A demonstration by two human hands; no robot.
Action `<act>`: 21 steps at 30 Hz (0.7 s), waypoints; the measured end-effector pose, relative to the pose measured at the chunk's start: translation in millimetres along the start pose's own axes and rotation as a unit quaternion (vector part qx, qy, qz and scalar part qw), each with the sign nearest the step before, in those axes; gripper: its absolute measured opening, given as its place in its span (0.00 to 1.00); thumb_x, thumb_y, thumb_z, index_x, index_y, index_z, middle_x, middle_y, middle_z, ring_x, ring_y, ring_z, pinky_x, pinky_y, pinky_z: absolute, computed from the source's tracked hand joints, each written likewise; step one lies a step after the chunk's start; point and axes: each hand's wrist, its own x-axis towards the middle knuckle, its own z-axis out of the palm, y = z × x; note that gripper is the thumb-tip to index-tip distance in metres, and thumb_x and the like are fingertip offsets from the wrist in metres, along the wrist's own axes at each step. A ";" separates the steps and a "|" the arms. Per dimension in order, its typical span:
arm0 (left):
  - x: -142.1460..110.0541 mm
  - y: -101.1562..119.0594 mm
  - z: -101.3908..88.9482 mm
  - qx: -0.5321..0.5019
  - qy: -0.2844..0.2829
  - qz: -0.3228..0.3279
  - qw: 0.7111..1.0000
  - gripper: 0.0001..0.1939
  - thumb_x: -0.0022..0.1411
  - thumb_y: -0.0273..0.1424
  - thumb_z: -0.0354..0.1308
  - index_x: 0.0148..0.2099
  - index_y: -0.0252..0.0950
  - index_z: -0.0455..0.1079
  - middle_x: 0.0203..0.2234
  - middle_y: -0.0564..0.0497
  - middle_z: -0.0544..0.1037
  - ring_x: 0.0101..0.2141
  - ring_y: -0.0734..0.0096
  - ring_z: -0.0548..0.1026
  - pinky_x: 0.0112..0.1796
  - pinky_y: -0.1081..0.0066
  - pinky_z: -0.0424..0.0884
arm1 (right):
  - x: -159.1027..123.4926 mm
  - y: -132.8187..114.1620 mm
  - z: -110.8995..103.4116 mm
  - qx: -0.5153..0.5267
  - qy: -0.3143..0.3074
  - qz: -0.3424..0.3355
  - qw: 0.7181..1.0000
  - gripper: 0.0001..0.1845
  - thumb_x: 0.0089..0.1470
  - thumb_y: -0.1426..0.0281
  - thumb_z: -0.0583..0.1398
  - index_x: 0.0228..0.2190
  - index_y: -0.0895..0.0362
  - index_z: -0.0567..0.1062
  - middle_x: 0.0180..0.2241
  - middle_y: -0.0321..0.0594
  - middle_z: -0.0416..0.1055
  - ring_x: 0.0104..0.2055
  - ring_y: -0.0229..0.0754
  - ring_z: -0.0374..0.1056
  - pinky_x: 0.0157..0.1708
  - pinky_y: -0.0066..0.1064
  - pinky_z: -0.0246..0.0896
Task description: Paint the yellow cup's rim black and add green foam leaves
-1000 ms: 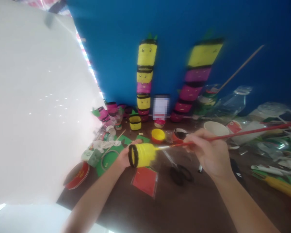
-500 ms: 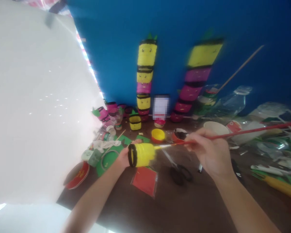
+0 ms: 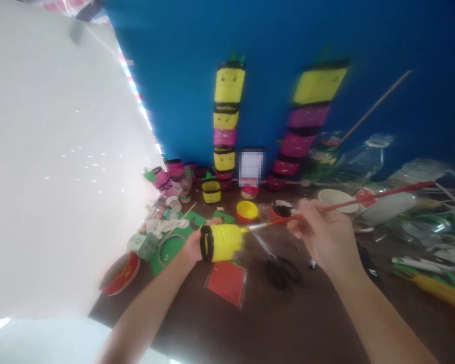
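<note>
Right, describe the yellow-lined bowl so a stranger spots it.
Find the blue wall, then the dark brown table at its foot. Just beyond the yellow plastic cylinder in the left hand sits a small red bowl. Its inside is yellow, while the other red bowl to its right is dark inside.

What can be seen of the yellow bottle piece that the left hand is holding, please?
The yellow bottle piece lies on its side in the left hand, held above the table. It looks like ridged plastic, painted yellow. A black rim circles its open left end. Toward the right the yellow stops in a ragged edge; whether clear plastic continues there, I cannot tell. The tip of the red-handled brush meets its upper right edge.
</note>
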 end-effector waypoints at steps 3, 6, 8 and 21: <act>-0.7 1.4 1.6 -0.010 -0.026 0.004 1.000 0.28 0.45 0.46 0.58 0.46 0.34 0.68 0.37 0.43 0.76 0.45 0.48 0.71 0.44 0.56 0.63 | 0.2 0.6 -0.9 -0.008 -0.011 0.003 1.000 0.15 0.43 0.60 0.65 0.19 0.56 0.69 0.12 0.30 0.64 0.14 0.31 0.60 0.12 0.22 0.51; 0.3 3.0 2.2 -0.012 -0.029 0.001 1.000 0.28 0.44 0.45 0.59 0.45 0.34 0.69 0.37 0.43 0.76 0.45 0.47 0.71 0.44 0.56 0.64 | 0.2 -0.5 -1.0 -0.027 -0.007 0.004 1.000 0.16 0.43 0.59 0.65 0.19 0.57 0.69 0.13 0.31 0.65 0.13 0.31 0.59 0.12 0.22 0.50; 1.1 3.5 1.8 -0.006 -0.022 -0.005 1.000 0.27 0.44 0.45 0.59 0.45 0.33 0.69 0.36 0.43 0.76 0.45 0.47 0.71 0.44 0.55 0.64 | -0.1 -1.6 -0.6 -0.031 0.002 0.002 1.000 0.17 0.43 0.58 0.65 0.18 0.57 0.68 0.13 0.32 0.66 0.13 0.31 0.59 0.12 0.22 0.50; 3.8 2.3 -6.2 -0.050 -0.021 -0.040 0.998 0.27 0.43 0.41 0.60 0.45 0.31 0.70 0.33 0.43 0.77 0.40 0.51 0.74 0.40 0.61 0.68 | 0.3 -4.1 1.5 0.012 -0.022 0.023 0.999 0.16 0.41 0.59 0.66 0.16 0.56 0.69 0.13 0.32 0.64 0.15 0.31 0.58 0.12 0.24 0.48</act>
